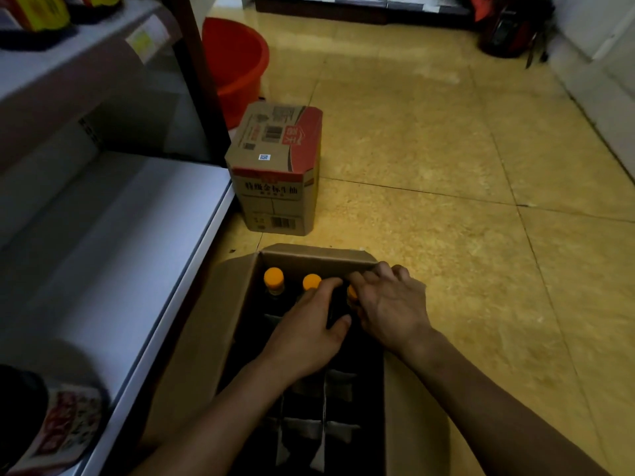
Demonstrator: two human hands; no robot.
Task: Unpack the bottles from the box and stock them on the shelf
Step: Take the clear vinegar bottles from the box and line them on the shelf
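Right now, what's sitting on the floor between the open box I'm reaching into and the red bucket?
A closed printed carton stands between the open box and the red bucket, as the head view shows.

Looks like a small grocery shop, seen at floor level. Shown by the white tiered display shelf (113, 242), with a label strip (142, 41) on its upper edge and packaged goods (65, 420) on its lower tier. Just right of the shelf, on yellow floor tiles (429, 149): a sealed printed carton (275, 166) bearing barcodes, and an open divided box (213, 321) of orange-capped bottles (274, 278). Beyond the shelf's end, a red bucket (237, 63).
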